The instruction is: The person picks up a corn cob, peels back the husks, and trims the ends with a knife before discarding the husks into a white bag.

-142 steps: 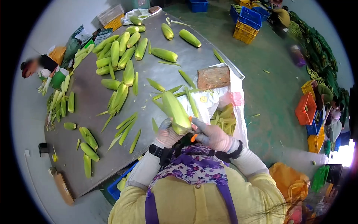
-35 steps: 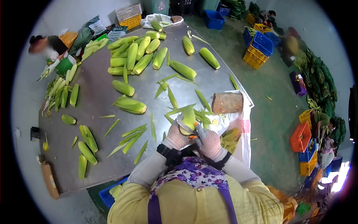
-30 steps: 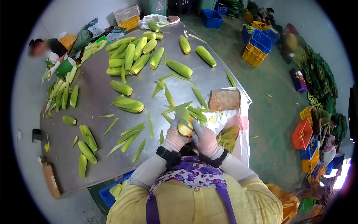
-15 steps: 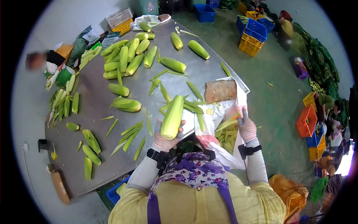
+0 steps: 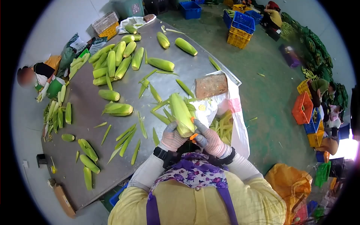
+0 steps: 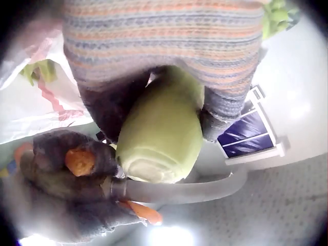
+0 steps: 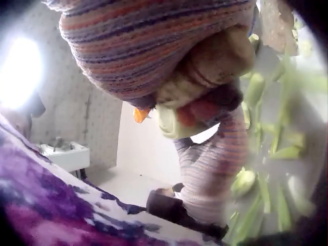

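A green corn ear (image 5: 181, 115) in its husk points away from the body in the head view. The left hand (image 5: 173, 138) grips it near its cut base; in the left wrist view the fingers and thumb lie on both sides of the ear (image 6: 163, 128). Beside the base, the right hand (image 5: 211, 139) grips a tool with orange parts. In the left wrist view its curved metal blade (image 6: 179, 191) lies just by the ear's cut end. The right wrist view shows the right hand (image 7: 154, 51) close against the ear's pale end (image 7: 171, 122).
A metal table (image 5: 123, 146) bears a pile of corn ears (image 5: 111, 63), loose husk leaves (image 5: 128, 138) and a brown block (image 5: 211, 86). Right of the hands hangs a white bag (image 5: 240, 131) with husks. Crates (image 5: 240, 35) and other people are farther off.
The right hand has come back from over the white bag to the base of the ear. The left hand still holds the ear, whose top now tilts leftward. The head view has shifted.
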Tool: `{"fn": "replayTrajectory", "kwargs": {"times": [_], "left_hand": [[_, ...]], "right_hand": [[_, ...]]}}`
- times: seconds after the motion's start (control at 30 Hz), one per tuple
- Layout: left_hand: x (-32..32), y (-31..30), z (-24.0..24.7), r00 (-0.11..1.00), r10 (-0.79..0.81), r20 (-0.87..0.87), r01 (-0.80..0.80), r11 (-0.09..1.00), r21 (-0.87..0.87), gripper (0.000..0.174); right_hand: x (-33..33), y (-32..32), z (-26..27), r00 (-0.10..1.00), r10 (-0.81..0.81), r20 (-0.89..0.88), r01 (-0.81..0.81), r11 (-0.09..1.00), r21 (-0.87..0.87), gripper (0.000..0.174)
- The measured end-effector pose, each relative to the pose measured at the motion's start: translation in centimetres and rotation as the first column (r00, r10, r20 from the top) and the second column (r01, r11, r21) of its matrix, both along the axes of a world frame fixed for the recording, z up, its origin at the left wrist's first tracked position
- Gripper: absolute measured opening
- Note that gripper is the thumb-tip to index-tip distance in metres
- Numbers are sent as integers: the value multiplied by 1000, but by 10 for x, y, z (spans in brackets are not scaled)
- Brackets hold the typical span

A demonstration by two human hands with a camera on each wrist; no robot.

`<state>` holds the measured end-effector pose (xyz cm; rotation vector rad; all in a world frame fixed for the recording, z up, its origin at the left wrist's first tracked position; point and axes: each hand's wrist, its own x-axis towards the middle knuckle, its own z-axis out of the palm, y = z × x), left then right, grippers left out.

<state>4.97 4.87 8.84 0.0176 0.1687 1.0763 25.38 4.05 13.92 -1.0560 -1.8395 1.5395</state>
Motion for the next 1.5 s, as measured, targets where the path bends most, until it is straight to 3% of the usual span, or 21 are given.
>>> {"fn": "replayTrajectory", "kwargs": {"times": [0.2, 0.3, 0.43, 0.5, 0.57, 0.67, 0.77, 0.8, 0.87, 0.97, 1.0, 1.1, 1.17, 1.2, 1.23, 1.27, 1.33, 1.37, 1.4, 1.43, 1.5], "left_hand": [[-8, -3, 3, 999, 22, -43, -16, 992, 122, 71], [-8, -8, 18, 972, 126, -196, -91, 980, 177, 76], [-8, -15, 25, 933, 203, -299, -163, 975, 154, 76], [-10, -15, 25, 892, 199, -406, -114, 968, 224, 72], [-17, -16, 24, 802, 180, -569, -4, 955, 297, 69], [-24, -9, 19, 236, 620, -749, 390, 645, 657, 66], [-19, 1, 10, 76, 825, -559, 515, 447, 731, 80], [-13, -5, 5, 326, 619, -714, 325, 636, 700, 83], [-4, -9, -5, 734, 317, -601, 14, 877, 480, 84], [3, -4, -19, 957, 142, -251, -103, 981, 162, 78], [4, -1, -25, 983, 126, -137, -120, 992, 49, 76], [2, -1, -48, 972, 167, -165, -173, 985, -20, 72], [-11, -7, -55, 957, 183, -223, -186, 982, 7, 69], [-19, -12, -56, 942, 193, -275, -195, 981, 21, 67], [-29, -18, -56, 923, 205, -327, -205, 978, 35, 65], [-38, -24, -55, 899, 220, -379, -218, 975, 50, 63], [-46, -35, -45, 715, 272, -644, -245, 960, 134, 49], [-48, -43, -44, 722, 243, -647, -265, 962, 65, 45], [-50, -51, -44, 733, 209, -648, -277, 961, -3, 42], [-47, -55, -48, 715, 189, -674, -317, 946, -71, 37], [-34, -59, -36, 752, 207, -626, -362, 923, -129, 35]], "right_hand": [[-10, -10, -11, 961, -156, -226, 100, 966, -239, 71], [-13, -1, -21, 813, -465, -350, 296, 848, -440, 69], [-16, -2, 1, 867, -418, -272, 290, 866, -408, 68], [-13, 4, -31, 813, -384, -437, 107, 838, -536, 63], [3, 18, -62, 765, -299, -571, -212, 720, -661, 52], [-21, 12, -40, 608, -627, -487, 10, 619, -785, 48], [-8, 15, -23, 643, -671, -369, 333, 679, -654, 38], [-4, 16, -18, 637, -677, -369, 404, 701, -587, 35], [13, 21, -32, 642, -701, -310, 556, 704, -442, 26], [21, 16, 13, 598, -745, -296, 605, 662, -443, 38], [27, 19, 9, 551, -752, -361, 642, 659, -392, 37], [66, 31, -12, 450, -824, -343, 757, 556, -343, 34], [108, 36, -25, 631, -768, -113, 726, 635, -265, 31], [132, 41, -39, 689, -700, 188, 722, 683, -108, 34], [164, 46, -83, 573, -652, 497, 561, 753, 342, 37], [164, 38, -79, 388, -685, 616, 388, 728, 565, 35], [158, 44, -84, 490, -572, 657, 461, 810, 361, 40], [146, 50, -87, 638, -488, 596, 437, 867, 242, 43], [118, 46, -75, 736, -478, 480, 344, 874, 342, 41], [79, 48, -48, 872, -350, 343, 302, 935, 188, 39], [26, 57, -38, 941, -75, 330, 64, 997, 46, 41]]}}
